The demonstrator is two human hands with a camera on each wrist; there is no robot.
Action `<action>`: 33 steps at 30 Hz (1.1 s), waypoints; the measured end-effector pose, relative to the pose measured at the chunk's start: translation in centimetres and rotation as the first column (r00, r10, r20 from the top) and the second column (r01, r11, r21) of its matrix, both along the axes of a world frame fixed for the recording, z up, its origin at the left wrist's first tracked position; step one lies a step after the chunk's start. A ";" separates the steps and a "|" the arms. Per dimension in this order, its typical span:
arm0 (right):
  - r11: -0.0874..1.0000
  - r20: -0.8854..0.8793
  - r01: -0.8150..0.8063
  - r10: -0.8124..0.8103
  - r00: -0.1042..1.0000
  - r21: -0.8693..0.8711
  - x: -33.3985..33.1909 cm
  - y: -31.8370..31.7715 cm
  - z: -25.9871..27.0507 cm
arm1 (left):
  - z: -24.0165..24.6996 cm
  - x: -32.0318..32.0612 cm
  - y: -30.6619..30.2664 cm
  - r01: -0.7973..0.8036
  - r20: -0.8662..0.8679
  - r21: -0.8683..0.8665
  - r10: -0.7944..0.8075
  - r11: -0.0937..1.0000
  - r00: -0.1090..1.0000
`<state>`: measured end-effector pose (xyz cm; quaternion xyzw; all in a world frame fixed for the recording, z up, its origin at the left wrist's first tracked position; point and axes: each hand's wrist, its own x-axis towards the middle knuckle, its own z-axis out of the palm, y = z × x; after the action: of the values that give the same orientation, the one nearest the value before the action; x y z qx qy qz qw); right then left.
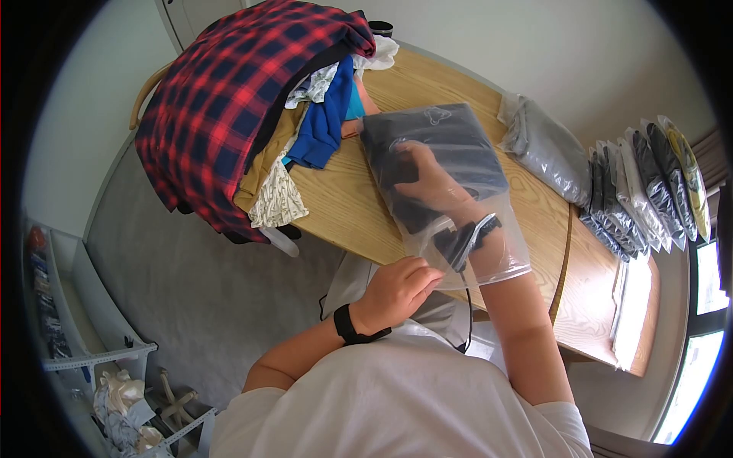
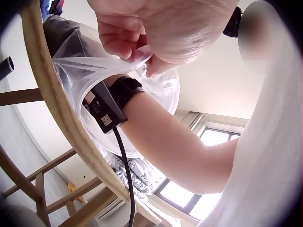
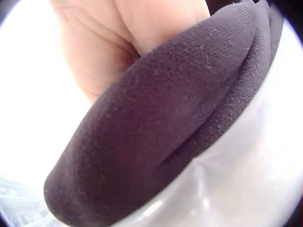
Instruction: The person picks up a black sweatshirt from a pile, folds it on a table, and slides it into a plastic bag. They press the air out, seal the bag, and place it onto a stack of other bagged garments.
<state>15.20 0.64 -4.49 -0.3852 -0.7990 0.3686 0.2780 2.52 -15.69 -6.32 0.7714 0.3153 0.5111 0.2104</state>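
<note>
Pinched between the thumb and fingers of the left hand (image 1: 398,291), the mouth edge of a clear plastic bag (image 1: 424,243) shows plainly on my left wrist feed. I have the right hand (image 1: 434,182) inside that bag, touching a dark folded garment (image 3: 161,118); its fingertips are hidden behind the cloth, so I cannot tell whether they grasp it. Garment and bag lie on the wooden table (image 1: 336,217), with the bag's mouth reaching past the near edge toward the white shirt (image 1: 397,389). From my head feed, a red and navy plaid garment (image 1: 244,107) drapes over a heap at the left, a blue garment (image 1: 321,130) poking out beneath. Toward the right I see a grey bagged garment (image 1: 546,145) beside a row of bagged garments (image 1: 649,183).
</note>
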 end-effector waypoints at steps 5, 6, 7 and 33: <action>0.952 0.290 -0.007 -0.086 0.953 0.306 -1.1 -0.3 -1.7 | -0.1 0.0 0.0 0.014 0.003 0.012 -0.014 1.000 1.000; 0.928 0.366 -0.033 -0.114 0.923 0.372 -1.4 -0.4 -1.5 | 0.0 -0.1 0.0 0.027 0.002 0.025 -0.027 0.999 1.000; 0.928 0.367 -0.033 -0.114 0.923 0.371 -1.6 -0.6 -1.3 | 0.0 -0.1 0.0 0.027 0.002 0.024 -0.027 0.999 1.000; 0.894 0.628 -0.078 -0.245 0.739 0.441 -3.1 -1.8 0.6 | -0.5 -0.4 0.1 0.096 -0.012 0.087 -0.095 0.992 0.995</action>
<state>12.09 -1.19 -3.84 -0.4548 -0.8879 0.0021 0.0689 2.17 -15.60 -6.83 0.7960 0.2563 0.5109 0.1992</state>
